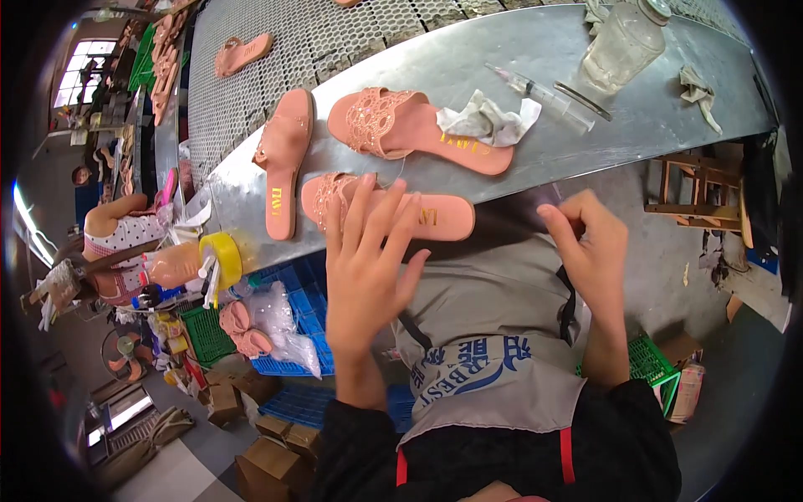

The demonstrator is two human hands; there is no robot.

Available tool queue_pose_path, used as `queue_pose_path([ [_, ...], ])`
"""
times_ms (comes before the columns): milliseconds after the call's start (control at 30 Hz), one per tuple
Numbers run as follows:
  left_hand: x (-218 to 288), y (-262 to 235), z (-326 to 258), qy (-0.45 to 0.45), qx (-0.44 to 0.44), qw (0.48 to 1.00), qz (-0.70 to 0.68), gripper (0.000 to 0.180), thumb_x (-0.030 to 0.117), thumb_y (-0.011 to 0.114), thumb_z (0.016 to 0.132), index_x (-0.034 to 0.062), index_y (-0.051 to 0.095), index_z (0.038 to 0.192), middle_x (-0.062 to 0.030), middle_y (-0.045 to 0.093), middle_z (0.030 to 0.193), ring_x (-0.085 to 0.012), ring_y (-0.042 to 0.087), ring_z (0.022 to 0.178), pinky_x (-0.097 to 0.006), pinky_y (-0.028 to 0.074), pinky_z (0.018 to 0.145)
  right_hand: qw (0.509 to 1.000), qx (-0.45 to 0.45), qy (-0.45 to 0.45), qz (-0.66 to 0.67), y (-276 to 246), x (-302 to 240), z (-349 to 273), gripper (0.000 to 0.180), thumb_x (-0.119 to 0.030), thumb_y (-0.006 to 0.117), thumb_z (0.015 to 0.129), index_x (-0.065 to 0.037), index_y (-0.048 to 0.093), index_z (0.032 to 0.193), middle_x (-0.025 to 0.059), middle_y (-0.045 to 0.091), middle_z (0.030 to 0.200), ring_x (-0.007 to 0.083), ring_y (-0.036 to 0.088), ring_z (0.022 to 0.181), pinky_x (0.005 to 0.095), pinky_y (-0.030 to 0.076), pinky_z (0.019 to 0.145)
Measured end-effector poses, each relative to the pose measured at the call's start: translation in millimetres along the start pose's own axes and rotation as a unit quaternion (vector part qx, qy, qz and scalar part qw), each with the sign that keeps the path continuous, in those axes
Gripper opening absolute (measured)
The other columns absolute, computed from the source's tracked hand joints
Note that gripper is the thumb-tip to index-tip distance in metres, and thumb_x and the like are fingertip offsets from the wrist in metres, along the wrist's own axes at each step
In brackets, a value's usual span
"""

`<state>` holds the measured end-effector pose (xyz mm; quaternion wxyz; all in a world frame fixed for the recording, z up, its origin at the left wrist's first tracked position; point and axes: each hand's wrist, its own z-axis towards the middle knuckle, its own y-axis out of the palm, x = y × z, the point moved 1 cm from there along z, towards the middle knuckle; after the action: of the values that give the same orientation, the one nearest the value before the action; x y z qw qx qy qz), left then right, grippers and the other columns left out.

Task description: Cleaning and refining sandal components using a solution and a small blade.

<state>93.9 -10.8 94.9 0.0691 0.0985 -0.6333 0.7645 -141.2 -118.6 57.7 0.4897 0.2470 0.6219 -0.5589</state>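
Observation:
My left hand (368, 259) has its fingers stretched out over the strap of a pink slide sandal (447, 216) lying at the table's near edge. Most of that strap is covered by the fingers. My right hand (590, 243) is off to the right, in front of the edge, thumb and forefinger pinched and the other fingers curled; whatever is between them is too small to make out. Just beyond lies a second pink sandal (368, 117) with a crumpled white cloth (489, 121) on its heel part. A third pink sandal (287, 155) rests to the left.
On the metal table (652, 130) are a syringe (552, 100), a clear bottle (623, 54) and a rag (698, 92). A mesh conveyor (318, 50) carries another sandal (242, 54). Yellow tape (221, 258) hangs at the left edge, above a blue crate (309, 314). Another person (125, 230) is far left.

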Motion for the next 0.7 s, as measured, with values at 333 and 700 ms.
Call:
queue_pose_path([
  [333, -28.6, 4.0, 34.8, 0.154, -0.109, 0.976, 0.109, 0.067, 0.019, 0.081, 0.066, 0.0105, 0.061, 0.13, -0.0029, 0.062, 0.106, -0.02, 0.063, 0.104, -0.057, 0.032, 0.114, 0.995, -0.053, -0.084, 0.008, 11.9, -9.1, 36.1, 0.018, -0.017, 0.067, 0.094, 0.0, 0.063, 0.089, 0.0155, 0.056, 0.077, 0.0311, 0.054, 0.065, 0.0387, 0.043, 0.06],
  [700, 46.4, -34.3, 10.3, 0.063, -0.051, 0.986, 0.143, 0.069, 0.029, 0.083, 0.071, 0.0061, 0.062, 0.132, -0.005, 0.064, 0.106, -0.0224, 0.063, 0.089, -0.042, 0.042, 0.09, 0.966, -0.135, -0.086, 0.204, 7.1, -14.1, 1.7, 0.042, -0.02, 0.071, 0.091, -0.004, 0.059, 0.129, 0.0103, 0.058, 0.11, 0.0186, 0.06, 0.082, 0.03, 0.048, 0.069],
])
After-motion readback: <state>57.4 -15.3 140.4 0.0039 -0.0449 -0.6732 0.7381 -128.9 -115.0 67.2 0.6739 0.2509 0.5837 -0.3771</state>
